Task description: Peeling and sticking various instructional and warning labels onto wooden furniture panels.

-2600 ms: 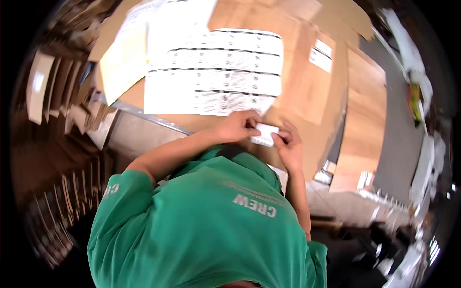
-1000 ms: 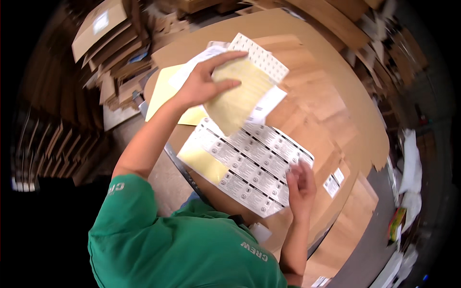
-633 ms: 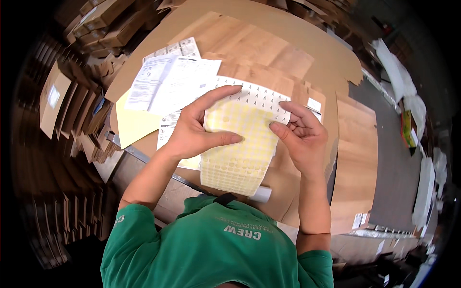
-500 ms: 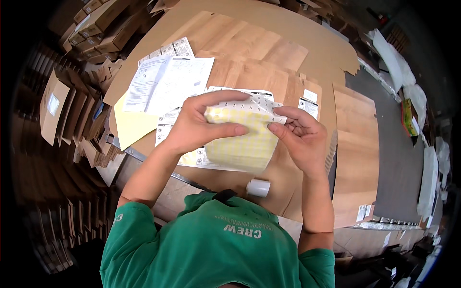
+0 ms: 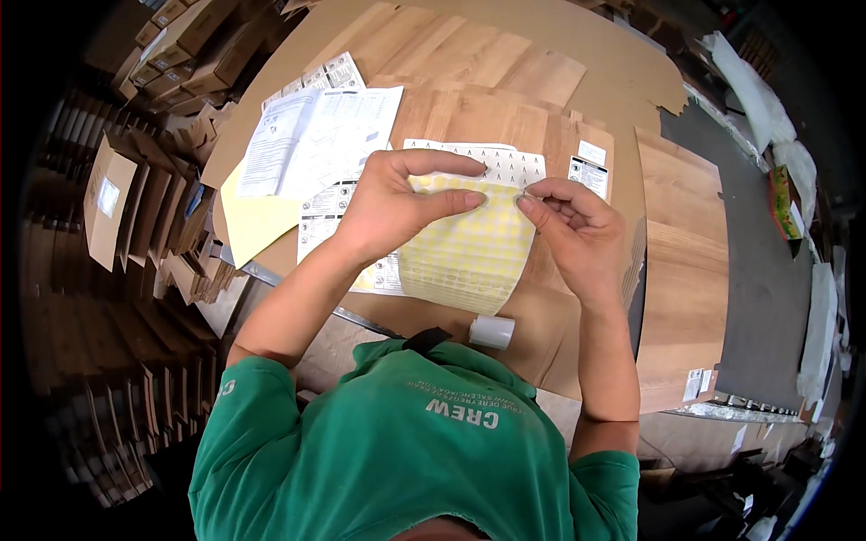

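At your far left, a stack of flattened cardboard boxes (image 5: pixel 113 194) stands beside the cardboard-covered worktable (image 5: pixel 552 329). On the table's left side, an open instruction booklet (image 5: pixel 343 135) overlaps a yellow paper sheet (image 5: pixel 257 221), seemingly set aside yet within reach. Next, your left hand (image 5: pixel 388 200) holds the left part of a sheet of yellow round stickers (image 5: pixel 469 248), which is in front of you above a printed label sheet (image 5: pixel 316 225). Your thumb presses its face, your forefinger stretches across the upper part, and the other fingers are hidden. The sticker sheet's white top band carries small black marks; whether it is a separate layer is unclear. Below, nearer your body, a white roll (image 5: pixel 492 332) lies on its side. Your right hand (image 5: pixel 579 230) pinches the sheet's upper right edge between thumb and forefinger, its other fingers curled in. Gripping from both sides probably keeps the flexible sheet steady and its face toward you. Farther right, a wood-grain panel (image 5: pixel 681 261) lies lengthwise beside a dark grey surface (image 5: pixel 765 307).
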Available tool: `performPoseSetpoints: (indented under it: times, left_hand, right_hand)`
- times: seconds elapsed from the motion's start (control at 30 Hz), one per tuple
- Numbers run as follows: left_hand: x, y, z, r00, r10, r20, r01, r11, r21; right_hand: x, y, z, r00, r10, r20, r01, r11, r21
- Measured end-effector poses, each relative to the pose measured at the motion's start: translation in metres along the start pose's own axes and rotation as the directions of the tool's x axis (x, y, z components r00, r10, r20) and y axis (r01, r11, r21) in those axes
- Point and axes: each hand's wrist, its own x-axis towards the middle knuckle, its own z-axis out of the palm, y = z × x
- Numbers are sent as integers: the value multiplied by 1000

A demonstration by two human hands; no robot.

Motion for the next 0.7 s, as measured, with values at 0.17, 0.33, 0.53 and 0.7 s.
performPoseSetpoints:
  times: [0.17, 0.33, 0.53, 0.7]
  left_hand:
    - [8, -9, 2, 1000, -8, 10, 7, 998, 63]
    - [19, -29, 0, 989, -149, 20, 150, 985, -82]
    - [34, -80, -17, 920, -391, -19, 370, 885, -284]
    - [20, -113, -16, 883, -470, 0, 434, 817, -379]
  right_hand:
    - [7, 14, 2, 998, 42, -46, -46, 996, -72]
    - [13, 38, 7, 996, -35, -79, 22, 986, -163]
    - [53, 76, -33, 983, -90, -161, 31, 942, -334]
    - [163, 188, -170, 913, 82, -400, -228, 915, -333]
